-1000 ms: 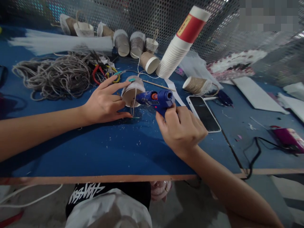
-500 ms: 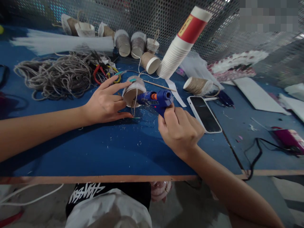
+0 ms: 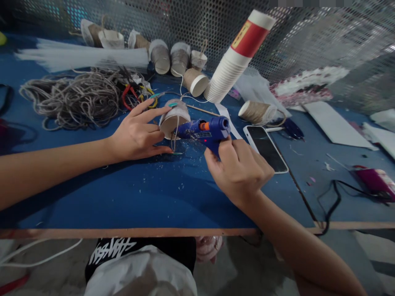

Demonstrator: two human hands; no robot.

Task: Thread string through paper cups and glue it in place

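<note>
My left hand (image 3: 137, 133) steadies a paper cup (image 3: 173, 117) lying on its side on the blue table (image 3: 123, 193), fingers spread over its wall and thumb pressed to the table below. A loose strand of twine hangs across the cup's mouth. My right hand (image 3: 239, 170) is closed round the grip of a blue glue gun (image 3: 205, 130) with an orange trigger part. The gun's nozzle points left and touches the cup's rim.
A tangle of grey twine (image 3: 74, 98) and red-handled pliers (image 3: 128, 93) lie at the left. Twine-wrapped cups (image 3: 173, 59) line the mesh wall, beside a leaning stack of paper cups (image 3: 233, 61). A phone (image 3: 267, 148) lies right of the gun; a black cord (image 3: 335, 197) runs over the table edge.
The right hand has shifted slightly right and tilted the glue gun, its nozzle staying at the cup's rim. The left hand and cup have stayed put.
</note>
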